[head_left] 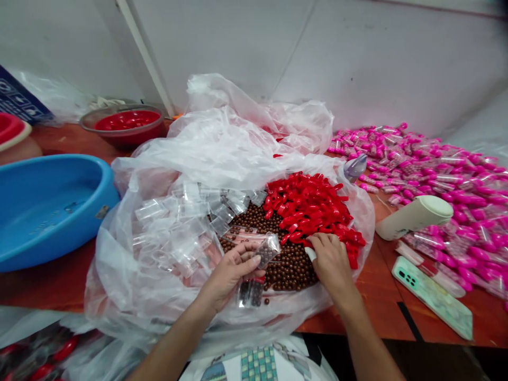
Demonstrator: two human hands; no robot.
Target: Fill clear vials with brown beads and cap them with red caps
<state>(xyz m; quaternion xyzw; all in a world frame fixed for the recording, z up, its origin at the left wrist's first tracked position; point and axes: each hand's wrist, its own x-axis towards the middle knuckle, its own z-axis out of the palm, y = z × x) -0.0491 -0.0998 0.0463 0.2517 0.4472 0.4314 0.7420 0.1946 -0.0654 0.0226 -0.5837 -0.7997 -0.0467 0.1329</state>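
My left hand (230, 272) grips small clear bags filled with brown balls (266, 250); more filled bags hang below its fingers. My right hand (331, 262) rests palm down on the edge of a heap of red caps (307, 206), fingers curled among them; whether it holds one is hidden. Between both hands lies a pile of brown balls (288, 267). Several empty little clear bags (186, 217) lie to the left. All of this sits in a large clear plastic sheet (222, 143) on the red-brown table (381, 312).
A blue basin (47, 206) stands at the left, a red bowl (127, 123) behind it. A big spread of pink-capped tubes (444, 169) fills the right side. A white bottle (415, 216) lies on its side, and a phone (432, 296) lies near the front edge.
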